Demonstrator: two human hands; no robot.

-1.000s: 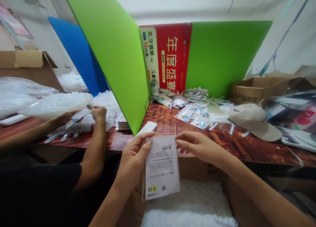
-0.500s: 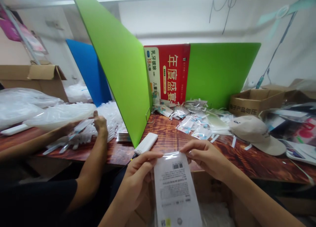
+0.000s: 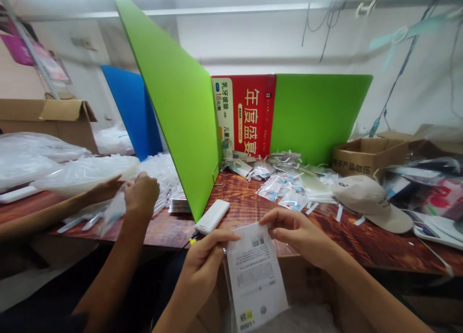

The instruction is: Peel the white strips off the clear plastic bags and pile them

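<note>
A white printed packet (image 3: 255,275) in a clear sleeve, with a barcode near its top, hangs upright in front of me below the table edge. My left hand (image 3: 204,265) pinches its upper left corner. My right hand (image 3: 294,231) pinches its upper right corner. Both hands are just in front of the wooden table (image 3: 361,241). A white power bank (image 3: 212,216) lies on the table right behind my left hand.
A green divider (image 3: 173,101) splits the table; a red poster (image 3: 249,113) stands behind. Small clear packets (image 3: 282,188) and a beige cap (image 3: 369,200) lie to the right, with a cardboard box (image 3: 365,154). Left of the divider, another person's hands (image 3: 137,195) handle plastic bags.
The packet has tilted slightly and shifted a little left, still pinched at its top by both hands. The view has tipped upward. The neighbouring person's hands have closed together over a bag.
</note>
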